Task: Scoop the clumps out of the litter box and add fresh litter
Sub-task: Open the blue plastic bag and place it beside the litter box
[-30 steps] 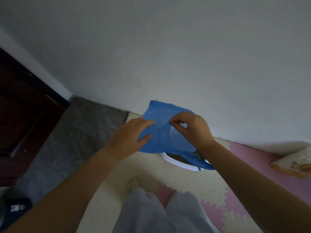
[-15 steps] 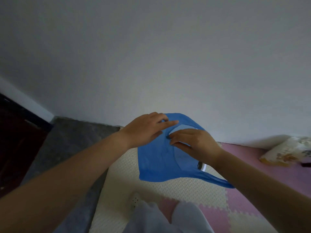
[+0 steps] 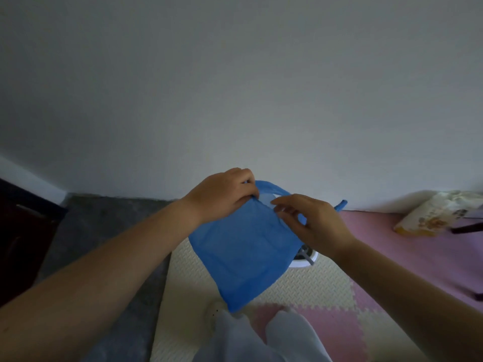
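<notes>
**Both hands on the blue bag, litter box half hidden behind it**

Head view, the only feed I have. I see the blue bag point(image 3: 243, 254) held up in mid-frame, hanging flat and tilted. Its lower corner is just above the person's pale trouser legs point(image 3: 261, 338).

The left hand point(image 3: 224, 195) grips the bag's upper left edge, fingers curled down over the film and bunching it. The right hand point(image 3: 313, 223) is at the bag's upper right edge. Its fingers point(image 3: 283, 209) are bent and pinch the film against the thumb. 1 handle loop point(image 3: 341, 205) of the bag sticks out beyond that hand. I cannot tell how far the bag's mouth is parted between the 2 hands.

The litter box point(image 3: 307, 261) sits on the floor behind the bag's right edge. Only a piece of its white rim shows, under the right wrist, with a grey handle-like piece point(image 3: 305, 254) across it. I cannot make out the litter inside.

Below the bag lies the foam mat point(image 3: 308, 286), cream there and pink to the bag's right. Left of the bag is grey floor point(image 3: 109, 231). Well to the bag's right, by the wall point(image 3: 235, 87), lies a pale printed packet point(image 3: 428, 218).
</notes>
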A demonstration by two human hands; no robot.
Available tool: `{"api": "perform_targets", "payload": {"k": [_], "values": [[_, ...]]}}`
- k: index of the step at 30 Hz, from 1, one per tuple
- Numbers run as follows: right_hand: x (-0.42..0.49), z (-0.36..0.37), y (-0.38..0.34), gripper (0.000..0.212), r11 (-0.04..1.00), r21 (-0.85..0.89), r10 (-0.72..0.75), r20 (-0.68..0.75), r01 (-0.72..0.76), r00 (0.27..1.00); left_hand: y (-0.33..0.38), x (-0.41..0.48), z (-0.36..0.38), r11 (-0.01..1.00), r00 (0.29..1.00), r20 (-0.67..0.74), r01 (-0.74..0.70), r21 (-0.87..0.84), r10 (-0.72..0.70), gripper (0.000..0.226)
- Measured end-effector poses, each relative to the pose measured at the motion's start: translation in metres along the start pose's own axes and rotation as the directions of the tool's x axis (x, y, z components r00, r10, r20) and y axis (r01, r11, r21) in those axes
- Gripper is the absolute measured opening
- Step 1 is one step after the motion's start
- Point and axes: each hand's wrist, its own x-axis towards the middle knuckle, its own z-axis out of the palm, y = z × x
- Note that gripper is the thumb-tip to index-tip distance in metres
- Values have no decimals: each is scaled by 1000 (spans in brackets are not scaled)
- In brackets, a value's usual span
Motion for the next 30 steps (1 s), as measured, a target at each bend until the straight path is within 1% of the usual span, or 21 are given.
{"api": "perform_targets", "payload": {"k": [2, 4, 7, 9, 11, 14, 17, 19, 22, 26, 28, 30], "values": [[-2, 7, 2, 31, 992, 19, 125, -25, -124, 992, -9, -3, 2, 999, 999, -15, 33, -2, -33, 24], [-3, 17, 7, 24, 985, -46, 166, -25, -167, 986, -17, -6, 6, 996, 996, -24, 91, -16, -91, 15], [4, 34, 17, 16, 971, -107, 215, -22, -216, 976, -28, -10, 14, 978, 977, -58, 206, -12, -207, 15], [14, 45, 22, 14, 957, -82, 281, 24, -278, 959, -32, -10, 21, 953, 950, -84, 303, 16, -301, 16], [24, 56, 27, 15, 946, -45, 324, 102, -321, 941, -34, -8, 30, 900, 897, -88, 436, 17, -433, 19], [40, 77, 39, 21, 947, 15, 304, 271, -320, 913, -37, -7, 45, 797, 793, -80, 600, -66, -604, 20], [53, 98, 61, 33, 947, 20, 279, 437, -320, 855, -45, -4, 64, 706, 701, -90, 696, -128, -707, 16], [61, 113, 79, 36, 949, 16, 266, 492, -314, 829, -53, -3, 80, 646, 639, -99, 753, -128, -763, 12], [70, 139, 112, 35, 958, -1, 249, 505, -288, 826, -72, -5, 114, 581, 571, -111, 801, -141, -814, 16], [75, 184, 167, 47, 981, -50, 187, 476, -185, 859, -105, -14, 170, 496, 488, -90, 857, -140, -868, 13], [74, 213, 199, 52, 985, -57, 171, 467, -163, 867, -122, -22, 203, 477, 468, -93, 867, -144, -879, 17], [72, 244, 230, 59, 989, -78, 149, 475, -127, 868, -138, -30, 236, 486, 479, -85, 859, -158, -874, 25]]}}
